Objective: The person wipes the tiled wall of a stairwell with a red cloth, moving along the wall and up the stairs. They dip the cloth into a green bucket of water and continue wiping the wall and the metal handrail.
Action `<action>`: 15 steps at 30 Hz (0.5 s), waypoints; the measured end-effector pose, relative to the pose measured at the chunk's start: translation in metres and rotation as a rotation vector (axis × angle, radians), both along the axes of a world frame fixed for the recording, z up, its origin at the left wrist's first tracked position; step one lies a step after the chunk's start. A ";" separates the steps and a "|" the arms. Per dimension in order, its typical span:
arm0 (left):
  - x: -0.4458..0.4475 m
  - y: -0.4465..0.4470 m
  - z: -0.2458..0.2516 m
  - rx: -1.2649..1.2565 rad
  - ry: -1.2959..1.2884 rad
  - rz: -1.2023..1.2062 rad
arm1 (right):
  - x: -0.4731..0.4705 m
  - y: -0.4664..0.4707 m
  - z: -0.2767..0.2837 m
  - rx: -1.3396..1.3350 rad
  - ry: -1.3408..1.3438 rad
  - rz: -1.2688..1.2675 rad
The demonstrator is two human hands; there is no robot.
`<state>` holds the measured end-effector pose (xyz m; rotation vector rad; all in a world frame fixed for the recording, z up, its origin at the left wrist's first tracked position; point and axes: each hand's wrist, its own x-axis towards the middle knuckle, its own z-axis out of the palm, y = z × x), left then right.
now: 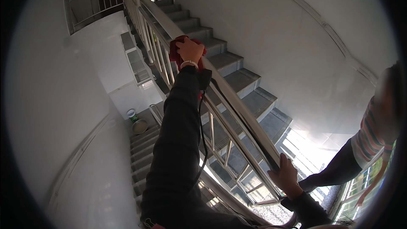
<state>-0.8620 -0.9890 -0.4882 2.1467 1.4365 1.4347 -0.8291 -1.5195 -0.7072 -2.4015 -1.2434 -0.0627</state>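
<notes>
My left hand is pressed over a dark red cloth, which is draped on the top of a shiny metal handrail. A pale band circles that wrist. Close to the forearm is a small black box with a black cable running down from it. Farther down the same rail, near its lower end, my right hand grips the metal with the thumb on one side and the fingers on the other. Both forearms are in dark sleeves.
Grey tiled stairs climb beside the metal balusters. Another flight descends at left, with a bucket and a basin on a landing. Another person in a striped top stands at right by a window.
</notes>
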 end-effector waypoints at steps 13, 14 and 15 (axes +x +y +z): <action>-0.019 -0.005 -0.013 -0.052 -0.227 -0.129 | 0.005 0.000 -0.016 0.156 -0.113 0.052; -0.021 -0.019 -0.022 -0.056 -0.272 -0.142 | 0.004 0.000 -0.016 0.155 -0.103 0.048; -0.022 -0.034 -0.030 -0.053 -0.313 -0.152 | 0.003 0.001 -0.016 0.155 -0.105 0.042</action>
